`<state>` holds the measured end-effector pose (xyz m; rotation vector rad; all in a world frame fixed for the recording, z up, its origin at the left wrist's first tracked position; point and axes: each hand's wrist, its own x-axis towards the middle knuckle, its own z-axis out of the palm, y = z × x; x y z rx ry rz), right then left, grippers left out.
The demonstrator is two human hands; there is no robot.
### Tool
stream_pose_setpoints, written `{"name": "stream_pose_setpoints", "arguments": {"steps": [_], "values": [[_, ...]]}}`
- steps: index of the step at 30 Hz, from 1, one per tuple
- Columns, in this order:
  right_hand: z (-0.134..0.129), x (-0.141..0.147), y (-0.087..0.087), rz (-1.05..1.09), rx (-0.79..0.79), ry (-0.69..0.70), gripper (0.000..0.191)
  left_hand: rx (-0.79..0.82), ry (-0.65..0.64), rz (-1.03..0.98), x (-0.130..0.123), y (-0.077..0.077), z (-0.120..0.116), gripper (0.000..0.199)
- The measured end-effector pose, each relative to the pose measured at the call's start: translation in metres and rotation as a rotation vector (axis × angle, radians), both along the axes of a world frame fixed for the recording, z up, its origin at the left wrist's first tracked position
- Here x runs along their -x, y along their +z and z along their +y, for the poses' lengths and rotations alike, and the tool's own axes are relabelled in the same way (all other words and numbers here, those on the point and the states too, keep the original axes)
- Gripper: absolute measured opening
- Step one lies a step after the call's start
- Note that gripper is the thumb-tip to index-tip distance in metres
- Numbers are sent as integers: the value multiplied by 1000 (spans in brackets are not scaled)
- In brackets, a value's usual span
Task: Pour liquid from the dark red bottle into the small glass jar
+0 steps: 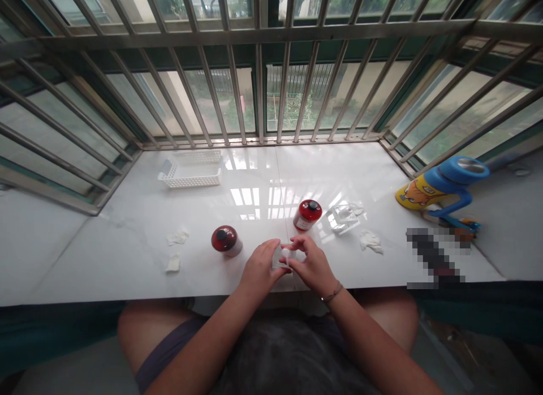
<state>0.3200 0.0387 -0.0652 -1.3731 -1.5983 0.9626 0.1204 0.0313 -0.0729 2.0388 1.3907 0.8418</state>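
Close to the table's front edge, my left hand (pixel 259 266) is wrapped round a clear container (pixel 277 258), which is partly hidden by the fingers. Against it, the thumb and fingers of my right hand (pixel 313 266) pinch a small white piece (pixel 286 253) that looks like a pump top or cap. Whether that piece is fixed to the container I cannot tell. Just beyond my right hand, a red bottle with a black cap (pixel 308 215) stands upright. Another red bottle with a black cap (pixel 226 240) stands to the left of my left hand.
A white plastic basket (pixel 190 183) sits at the back left. Clear, glossy packaging or a container (pixel 344 217) lies right of the bottles, near a crumpled tissue (pixel 371 242). White scraps (pixel 173 263) lie at left. A blue-and-yellow flask (pixel 436 183) and a blurred-out dark object (pixel 436 256) are at right.
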Motion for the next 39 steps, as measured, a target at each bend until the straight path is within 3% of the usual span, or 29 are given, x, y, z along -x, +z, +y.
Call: {"name": "stream_pose_setpoints", "arguments": {"steps": [5, 9, 17, 23, 33, 39], "values": [[3, -4, 6, 14, 1, 26, 34, 31, -26, -15, 2, 2, 6, 82], [2, -2, 7, -14, -52, 7, 44, 58, -26, -43, 1, 5, 9, 83], [-3, 6, -8, -31, -148, -66, 41, -15, 139, -52, -11, 3, -1, 61], [-4, 9, -10, -14, -134, -65, 34, -52, 198, -35, -14, 0, -4, 60], [4, -2, -3, -29, -74, 21, 32, 152, -105, -66, 11, 15, 23, 75], [6, -8, 2, 36, 12, 141, 49, 337, -285, -128, 26, 25, 34, 85]]}}
